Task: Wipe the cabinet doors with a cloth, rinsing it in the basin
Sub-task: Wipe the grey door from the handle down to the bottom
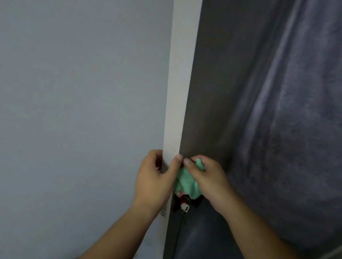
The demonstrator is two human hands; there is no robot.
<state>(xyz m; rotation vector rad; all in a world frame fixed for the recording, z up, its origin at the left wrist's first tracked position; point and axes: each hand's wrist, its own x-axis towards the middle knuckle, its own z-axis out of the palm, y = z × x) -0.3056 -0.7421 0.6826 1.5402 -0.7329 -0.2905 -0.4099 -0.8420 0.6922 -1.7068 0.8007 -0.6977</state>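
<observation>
Cloth (187, 183): mint green, bunched into a wad and pressed against the dark surface just past the door's pale edge, low in the view.
Right hand (206, 181): lies over the wad with its fingers curled round it and the thumb tip pointing toward the edge.
Left hand (153, 183): clasps the cabinet door (73, 95) at its white edge strip (178, 76). The thumb lies across the strip and the fingers wrap round onto the grey face. The two thumbs almost meet.
Dark panel (214, 81): the surface the cloth bears on, running up beside the strip.
Small fitting (184, 205): red, black and white bits directly under the cloth, too blurred to name; perhaps a lock or keys.
Curtain (306, 124): grey folds hanging to the right, apart from the hands.
Basin: nowhere in sight from here.
Step in hand: looks like wiping along the door's edge while the other hand steadies it.
Risk, snagging: a downward stroke would carry the loose folds straight onto the fitting, where they could catch or knock something off.
Risk, door swing: pushing hard with the wad could swing the door if the steadying hand slackens. The thumb on the strip would then be the part to get nipped.
Risk, missed patches: a tight wad touches little surface, so streaks could be left beside the edge.
Risk, dirty cloth: with no water near, grime may only get smeared about.
</observation>
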